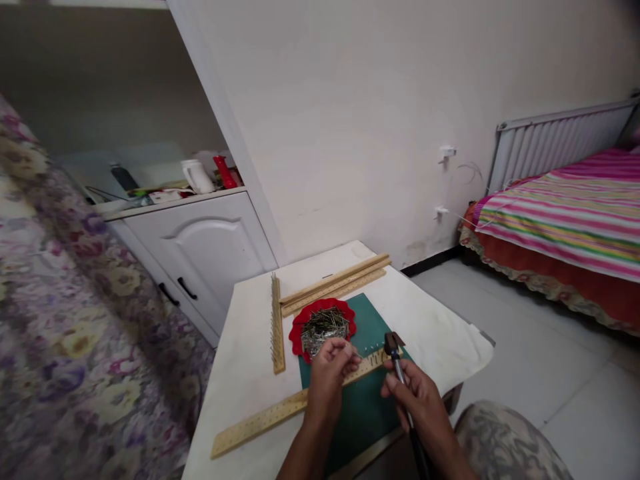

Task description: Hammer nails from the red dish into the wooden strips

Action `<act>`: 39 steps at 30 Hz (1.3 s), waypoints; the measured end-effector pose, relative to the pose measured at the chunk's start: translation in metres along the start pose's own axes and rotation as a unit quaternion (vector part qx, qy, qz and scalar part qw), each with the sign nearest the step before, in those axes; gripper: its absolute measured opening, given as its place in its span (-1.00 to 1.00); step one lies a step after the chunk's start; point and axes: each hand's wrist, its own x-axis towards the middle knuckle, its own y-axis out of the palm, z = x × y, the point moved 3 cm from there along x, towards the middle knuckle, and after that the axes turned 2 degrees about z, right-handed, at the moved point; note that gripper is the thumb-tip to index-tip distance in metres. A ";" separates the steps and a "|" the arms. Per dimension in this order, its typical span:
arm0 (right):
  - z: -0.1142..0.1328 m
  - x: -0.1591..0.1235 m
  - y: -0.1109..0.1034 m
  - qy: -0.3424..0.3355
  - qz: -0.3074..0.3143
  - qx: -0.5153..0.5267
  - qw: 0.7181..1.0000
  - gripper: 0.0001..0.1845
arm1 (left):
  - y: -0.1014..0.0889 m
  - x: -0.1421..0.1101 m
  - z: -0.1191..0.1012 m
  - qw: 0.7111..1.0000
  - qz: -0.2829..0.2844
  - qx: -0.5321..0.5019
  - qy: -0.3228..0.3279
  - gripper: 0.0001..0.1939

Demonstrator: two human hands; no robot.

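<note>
My left hand (331, 372) is closed in a pinch over a long wooden strip (260, 420) that lies across a green mat (367, 407); what its fingertips hold is too small to make out. A few nails stand in the strip's right end. My right hand (417, 400) grips the dark handle of a small hammer (394, 347), whose head hovers just above that end of the strip. A red scalloped dish (299, 327) full of small nails sits right behind my left hand.
Another wooden strip (277, 323) studded with nails lies upright on the white table (240, 373), and two more strips (333, 283) lie at the back. A white cabinet (200, 247) stands left, a striped bed (565, 220) right, my knee (505, 440) below.
</note>
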 end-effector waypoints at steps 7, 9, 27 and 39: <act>-0.002 0.000 0.002 -0.009 -0.002 0.019 1.000 -0.64 | 0.028 -0.027 0.022 0.987 0.085 -0.126 -0.049 -0.75; -0.001 -0.002 0.000 -0.002 -0.005 0.022 1.000 -0.64 | 0.026 -0.029 0.027 0.990 0.104 -0.088 -0.043 -0.76; 0.002 -0.004 -0.004 0.012 0.000 -0.001 1.000 -0.66 | -0.006 -0.008 0.018 0.921 -0.003 0.368 0.124 -0.85; 0.001 -0.005 -0.003 0.026 0.006 0.004 1.000 -0.66 | -0.004 0.011 0.035 0.905 -0.006 0.389 0.169 -0.83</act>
